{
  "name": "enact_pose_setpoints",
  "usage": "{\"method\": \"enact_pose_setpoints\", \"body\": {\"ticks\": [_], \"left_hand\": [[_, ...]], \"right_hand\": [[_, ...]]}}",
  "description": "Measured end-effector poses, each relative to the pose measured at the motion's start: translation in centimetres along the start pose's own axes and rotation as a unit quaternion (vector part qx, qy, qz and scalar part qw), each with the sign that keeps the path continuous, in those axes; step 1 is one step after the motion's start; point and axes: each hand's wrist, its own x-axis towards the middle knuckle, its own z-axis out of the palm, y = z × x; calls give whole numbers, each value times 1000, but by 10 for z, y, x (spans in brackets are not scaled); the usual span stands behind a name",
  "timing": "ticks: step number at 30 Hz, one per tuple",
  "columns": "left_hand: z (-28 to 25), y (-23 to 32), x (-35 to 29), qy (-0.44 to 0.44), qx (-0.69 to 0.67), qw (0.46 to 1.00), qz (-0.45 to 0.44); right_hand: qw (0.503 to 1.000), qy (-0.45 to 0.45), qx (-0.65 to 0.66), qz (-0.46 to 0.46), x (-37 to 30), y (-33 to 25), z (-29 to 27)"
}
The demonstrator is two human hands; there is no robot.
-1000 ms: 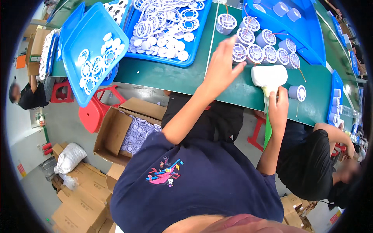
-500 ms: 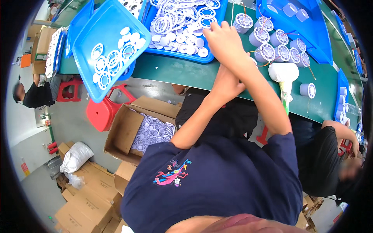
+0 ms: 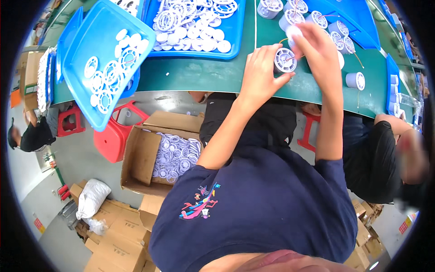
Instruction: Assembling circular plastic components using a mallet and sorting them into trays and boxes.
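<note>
My left hand (image 3: pixel 259 76) is wrapped round a white plastic cylinder (image 3: pixel 284 60) near the table's front edge. Its slotted, spoked round end is turned up, and thin wires come out of it. Just to the right, my right hand (image 3: pixel 321 56) pinches a small round white disc (image 3: pixel 293 32) above the cylinder's far side; its fingertips are slightly blurred. More white cylinders (image 3: pixel 291 19) with slotted ends and wires stand beyond both hands. Mostly hidden behind my right hand is the white mallet; only a bit of it shows.
Left of my hands, a blue tray (image 3: pixel 195 53) holds heaped white rings and discs. A tilted blue tray (image 3: pixel 74 75) carries fewer. One cylinder (image 3: pixel 355 80) lies at the right. A cardboard box (image 3: pixel 131 158) of rings and a red stool (image 3: pixel 115 140) stand below; a co-worker (image 3: pixel 376 158) sits right.
My right hand has left the heaped tray's edge and moved right, uncrossing from my left arm, with a white disc. The cylinder in my left hand, hidden before, now shows. The view has shifted.
</note>
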Motion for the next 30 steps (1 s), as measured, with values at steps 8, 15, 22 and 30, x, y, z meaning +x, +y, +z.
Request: {"method": "enact_pose_setpoints", "body": {"ticks": [8,15,22,30], "left_hand": [[5,4,-1,-18,-2,1000,17],[7,11,-4,-6,26,1000,14],[10,14,-7,7,33,999,18],[10,11,-8,13,36,999,18]], "right_hand": [[988,83,-124,-30,-68,15,8],[972,43,-207,-105,-79,20,-6],[995,74,-23,-67,-78,40,-5],[985,72,-132,-80,-77,28,0]]}}
